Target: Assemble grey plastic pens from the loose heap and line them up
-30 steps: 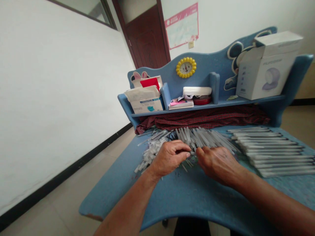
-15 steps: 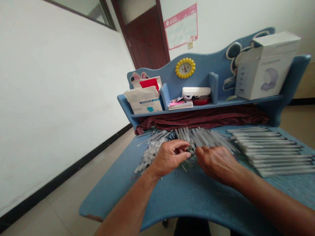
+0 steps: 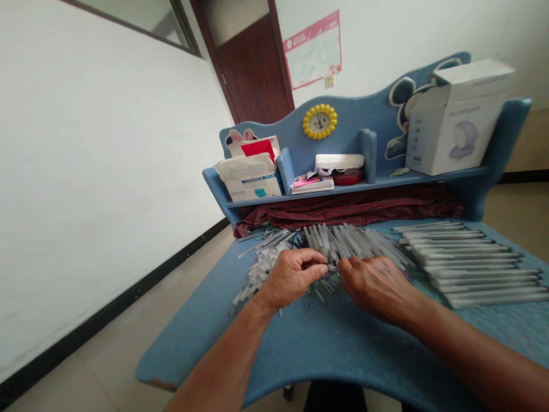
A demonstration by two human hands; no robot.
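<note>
My left hand (image 3: 294, 274) is over the middle of the blue desk, thumb and fingertips pinched together. A small pale piece seems to show at those tips, too small to name. Facing it, my right hand (image 3: 375, 286) is closed with its knuckles up, and its own fingers hide what they hold. Clear plastic pen barrels (image 3: 364, 243) lie in a heap just behind both hands. Short translucent pieces like pen caps (image 3: 257, 274) are piled beside my left hand. To the right, capped pens (image 3: 476, 266) lie side by side in a row.
The blue desk (image 3: 326, 349) has a curved front edge. Behind the heaps lies a red checked cloth (image 3: 351, 207), under a shelf with a mask box (image 3: 253, 186), a yellow clock (image 3: 319, 121) and a large white carton (image 3: 454, 126). Thin clear sticks (image 3: 274, 240) lie at the back left.
My left thumb and fingertips have come together in a pinch, close to my right hand. My right hand has hardly moved. The whole view has shifted slightly.
</note>
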